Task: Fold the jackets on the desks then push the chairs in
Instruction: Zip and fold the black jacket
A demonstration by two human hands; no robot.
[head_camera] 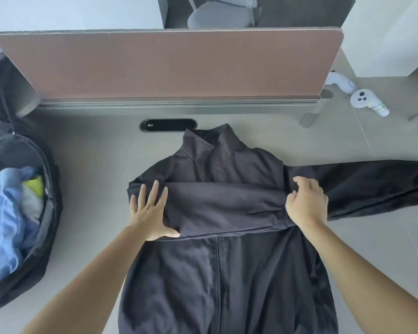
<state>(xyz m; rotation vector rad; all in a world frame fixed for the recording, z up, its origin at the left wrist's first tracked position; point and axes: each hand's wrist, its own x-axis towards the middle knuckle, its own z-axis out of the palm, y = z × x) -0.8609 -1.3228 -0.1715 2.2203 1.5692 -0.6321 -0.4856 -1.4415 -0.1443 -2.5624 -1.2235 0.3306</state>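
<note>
A dark jacket [227, 273] lies flat on the grey desk [94, 153], its collar [210, 143] pointing away from me. One sleeve [227, 206] is folded across the chest. My left hand [150, 208] presses flat, fingers spread, on the fold at the jacket's left shoulder. At the cuff end of that folded sleeve, my right hand [307, 201] has its fingers curled on the fabric. The other sleeve [377, 186] stretches out to the right edge of the view. The jacket's hem runs out of view at the bottom.
An open black backpack [17, 145] with blue cloth [5, 213] inside lies at the left. A brown divider panel [169, 66] closes the desk's far side, with a cable port [168, 125] in front. Two white controllers [362, 98] lie at the far right. A grey chair [217, 15] stands beyond the panel.
</note>
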